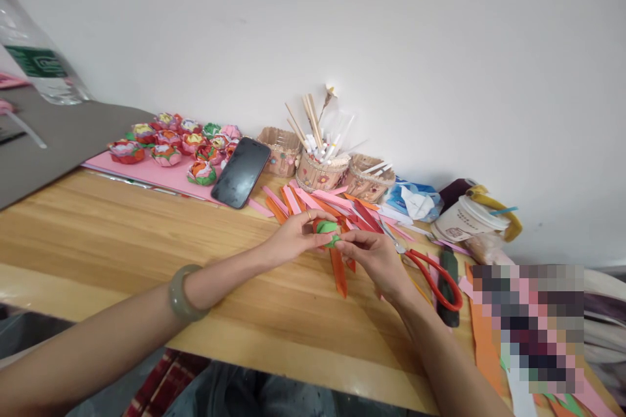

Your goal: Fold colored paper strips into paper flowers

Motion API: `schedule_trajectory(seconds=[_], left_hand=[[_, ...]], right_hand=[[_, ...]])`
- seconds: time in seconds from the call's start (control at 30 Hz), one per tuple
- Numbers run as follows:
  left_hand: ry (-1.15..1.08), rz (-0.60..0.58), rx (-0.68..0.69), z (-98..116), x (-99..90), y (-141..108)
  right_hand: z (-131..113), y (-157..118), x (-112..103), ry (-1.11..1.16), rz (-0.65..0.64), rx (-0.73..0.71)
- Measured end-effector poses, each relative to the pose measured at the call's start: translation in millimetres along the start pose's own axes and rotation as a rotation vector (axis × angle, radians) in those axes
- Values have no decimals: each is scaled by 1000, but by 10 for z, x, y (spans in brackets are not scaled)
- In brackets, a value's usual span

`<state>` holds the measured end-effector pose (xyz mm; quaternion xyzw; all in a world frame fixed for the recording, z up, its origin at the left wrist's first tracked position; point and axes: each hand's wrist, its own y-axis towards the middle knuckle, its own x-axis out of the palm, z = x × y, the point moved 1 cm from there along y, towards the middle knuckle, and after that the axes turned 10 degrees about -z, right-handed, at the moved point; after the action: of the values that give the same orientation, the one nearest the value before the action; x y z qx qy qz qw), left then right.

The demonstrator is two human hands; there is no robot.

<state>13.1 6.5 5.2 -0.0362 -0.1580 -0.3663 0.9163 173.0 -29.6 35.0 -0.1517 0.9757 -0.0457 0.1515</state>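
Note:
Between my two hands is a small folded paper flower (327, 228), green on the side facing me with some orange-red at its edge. My left hand (298, 234) grips it from the left, thumb below and fingers over the top. The thumb and fingertips of my right hand (372, 254) pinch its lower right edge. Folded orange, pink and red paper strips (293, 199) lie in a pile just behind my hands, and an orange strip (338, 273) sticks out below the flower. Close to my right hand rest scissors with red handles (440, 283).
Finished paper flowers (166, 153) sit on pink sheets (141, 172) at the back left, beside a leaning phone (242, 172). Decorated baskets (320, 172) hold sticks along the wall. A lidded cup (464, 218), tissue pack (413, 199) and dark green tool (448, 287) are at right; a bottle (44, 65) stands far left.

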Motion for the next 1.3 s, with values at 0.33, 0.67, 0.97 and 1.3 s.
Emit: schedule_trajectory(seconds=[0.33,0.67,0.97,1.3], left_hand=[[-166,59,14,12,6,-15],[-198,91,39,15,9,-14],[-209,82,32,39,23,-21],[-131,76,40,4,27,-15]], right_hand=[[18,-98,39,-392,372,-309],[70,-140,129,-764,406,-545],[-30,-138,86,-564,381,-435],[-5,-105,76,-562,355,-413]])
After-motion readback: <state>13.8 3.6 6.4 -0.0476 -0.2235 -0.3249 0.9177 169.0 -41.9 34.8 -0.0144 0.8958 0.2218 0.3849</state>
